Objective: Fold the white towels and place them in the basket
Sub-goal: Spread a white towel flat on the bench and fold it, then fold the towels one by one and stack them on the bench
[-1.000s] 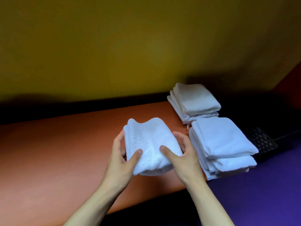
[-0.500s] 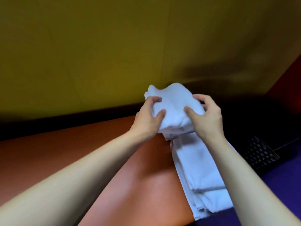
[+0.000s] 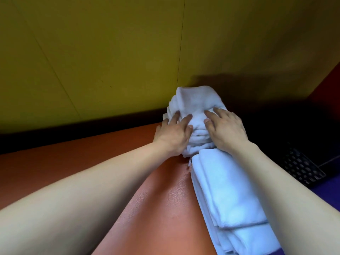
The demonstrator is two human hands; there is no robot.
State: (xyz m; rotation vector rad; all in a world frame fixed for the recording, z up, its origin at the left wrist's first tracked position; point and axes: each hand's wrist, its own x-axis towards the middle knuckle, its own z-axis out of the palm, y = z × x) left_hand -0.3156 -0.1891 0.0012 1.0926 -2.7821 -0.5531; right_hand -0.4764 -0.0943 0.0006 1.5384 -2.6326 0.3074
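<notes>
White terry cloth fills the 1 o'clock part of the view: a folded towel [image 3: 196, 105] sits on top of the far stack [image 3: 195, 144] at the back edge of the orange worktop [image 3: 156, 208], close to the yellow wall [image 3: 110, 52]. Both hands lie on it with fingers spread and flat, the left hand [image 3: 174, 135] pressing its 9 o'clock side and the right hand [image 3: 226, 131] its 3 o'clock side, neither grip closed around the cloth. Toward 5 o'clock, a second pile of folded towels [image 3: 230, 196] lies just beside the first, partly under the right forearm, and a dark perforated basket [image 3: 301, 168] shows at 3 o'clock.
</notes>
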